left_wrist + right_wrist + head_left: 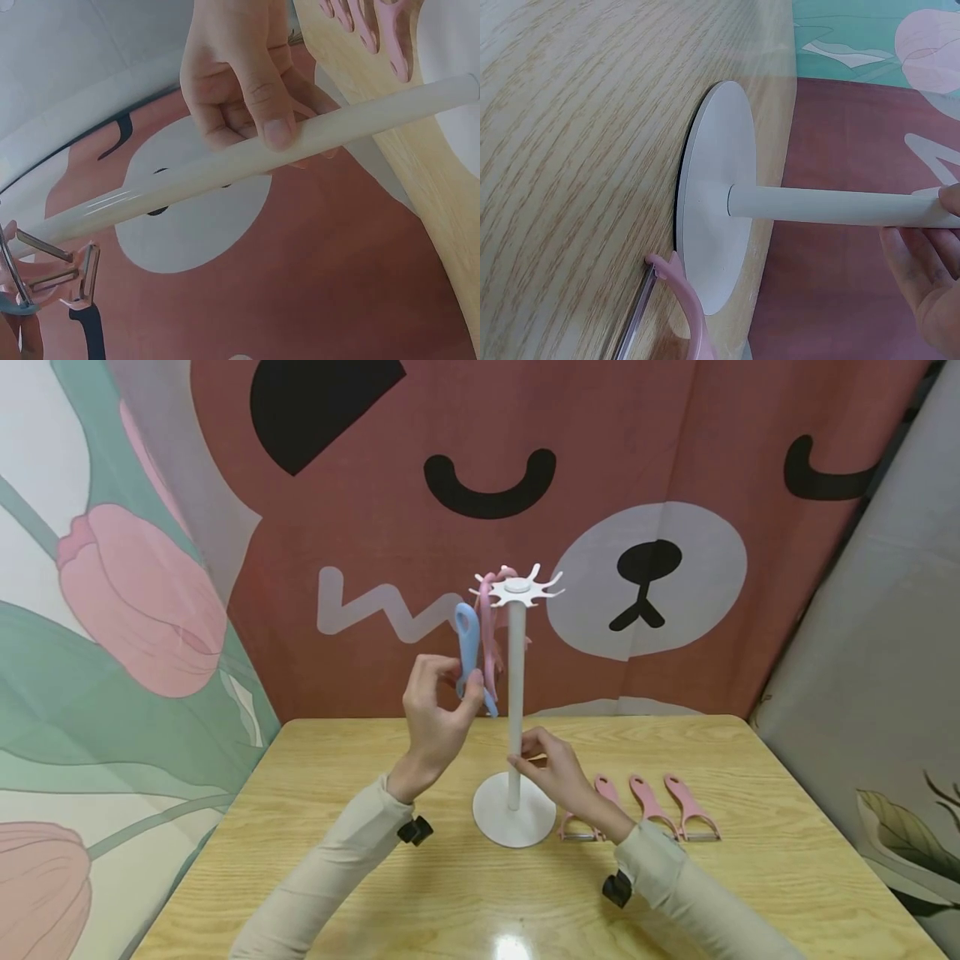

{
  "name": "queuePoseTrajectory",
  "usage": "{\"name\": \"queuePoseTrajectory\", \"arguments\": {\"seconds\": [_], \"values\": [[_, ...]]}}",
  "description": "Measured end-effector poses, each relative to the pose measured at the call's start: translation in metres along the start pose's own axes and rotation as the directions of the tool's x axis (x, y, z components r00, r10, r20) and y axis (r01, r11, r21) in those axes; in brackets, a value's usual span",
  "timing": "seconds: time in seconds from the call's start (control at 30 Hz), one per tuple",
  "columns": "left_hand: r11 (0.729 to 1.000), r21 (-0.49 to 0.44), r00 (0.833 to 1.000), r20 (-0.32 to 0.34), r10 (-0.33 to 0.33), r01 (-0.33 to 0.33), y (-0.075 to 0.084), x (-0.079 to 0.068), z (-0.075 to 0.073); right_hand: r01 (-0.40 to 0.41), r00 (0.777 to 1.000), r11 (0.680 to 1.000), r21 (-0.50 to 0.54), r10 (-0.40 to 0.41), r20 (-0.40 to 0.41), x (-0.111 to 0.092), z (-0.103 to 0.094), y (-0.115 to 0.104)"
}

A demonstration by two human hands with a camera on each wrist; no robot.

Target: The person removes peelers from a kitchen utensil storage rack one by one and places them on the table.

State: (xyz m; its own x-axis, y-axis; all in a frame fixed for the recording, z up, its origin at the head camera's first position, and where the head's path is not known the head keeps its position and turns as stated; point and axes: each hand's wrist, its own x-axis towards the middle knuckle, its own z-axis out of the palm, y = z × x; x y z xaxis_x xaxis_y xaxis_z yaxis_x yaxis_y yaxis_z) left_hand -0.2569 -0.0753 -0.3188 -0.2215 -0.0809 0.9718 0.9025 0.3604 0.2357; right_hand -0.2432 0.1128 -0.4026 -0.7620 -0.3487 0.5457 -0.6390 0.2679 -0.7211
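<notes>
Pink peelers point(681, 795) lie beside the base point(491, 818), blades point(702, 838) nearest. The right hand point(557, 770) pinches the pole point(516, 685) low, apparently to steady it; the left hand point(441, 718) pinches the blue peeler point(470, 650) low, seemingly so its holed handle point(468, 637) points up, beside pink ones point(487, 639) hanging from hooks point(536, 572). Behind is a curtain point(360, 527).

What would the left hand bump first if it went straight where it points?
Probably the hanging pink peelers, just past the blue peeler the left hand pinches; depth is hard to judge.
</notes>
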Motion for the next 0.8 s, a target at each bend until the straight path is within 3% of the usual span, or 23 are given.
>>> {"name": "queuePoseTrajectory", "arguments": {"seconds": [0.8], "values": [[0.998, 0.050, 0.999, -0.035, -0.025, 0.026, -0.014, -0.012, -0.010, 0.002, 1.000, 1.000, 0.016, -0.002, 0.006, 0.001, -0.001, 0.002]]}}
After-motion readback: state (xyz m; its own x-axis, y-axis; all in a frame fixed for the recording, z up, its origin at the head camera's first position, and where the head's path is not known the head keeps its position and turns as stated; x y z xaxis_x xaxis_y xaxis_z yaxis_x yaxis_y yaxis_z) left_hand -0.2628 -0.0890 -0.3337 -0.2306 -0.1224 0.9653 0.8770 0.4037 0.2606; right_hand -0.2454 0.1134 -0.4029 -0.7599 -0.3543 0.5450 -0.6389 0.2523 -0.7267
